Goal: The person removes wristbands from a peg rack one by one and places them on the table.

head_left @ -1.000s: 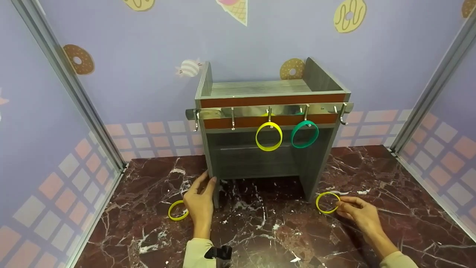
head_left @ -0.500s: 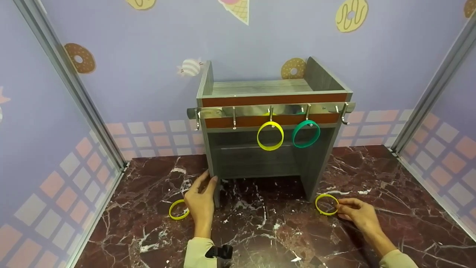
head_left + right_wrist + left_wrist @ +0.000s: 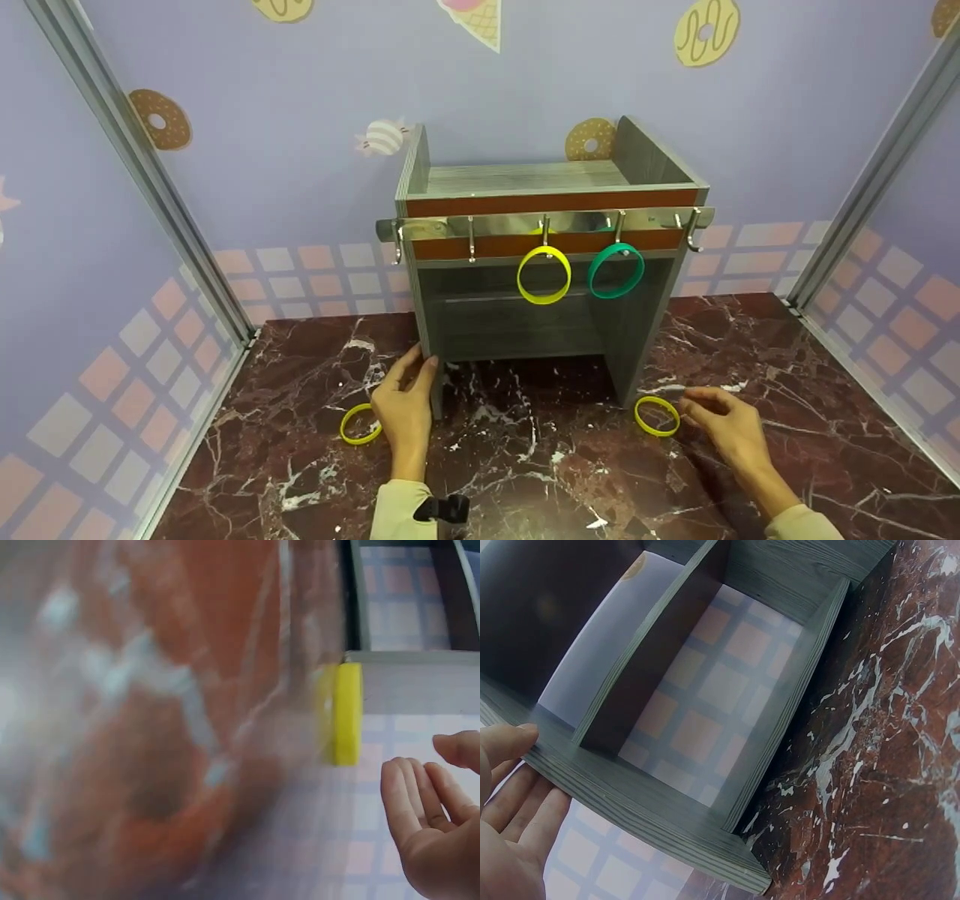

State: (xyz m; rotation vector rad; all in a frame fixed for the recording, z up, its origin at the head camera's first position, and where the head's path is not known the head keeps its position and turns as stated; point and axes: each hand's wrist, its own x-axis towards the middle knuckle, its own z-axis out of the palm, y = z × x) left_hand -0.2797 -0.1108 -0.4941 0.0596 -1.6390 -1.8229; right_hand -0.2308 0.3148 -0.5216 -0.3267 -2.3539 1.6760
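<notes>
A grey wooden shelf stands upright on the marble-patterned table. My left hand holds its left side panel, thumb on the inner face and fingers outside. On the table at right lies a yellow ring. Just to its right, my right hand is apart from it, thumb and fingers separated and holding nothing. A yellow ring and a green ring hang from the metal hook rail across the shelf's front. Another yellow ring lies left of my left hand, partly hidden by it.
Bare hooks are on the rail's left part, and one hook sticks out past the shelf's right side. Patterned walls enclose the back and both sides of the table.
My right hand has let go of the yellow ring and drawn slightly away from it. That ring now lies flatter on the table. My left hand keeps its place on the shelf.
</notes>
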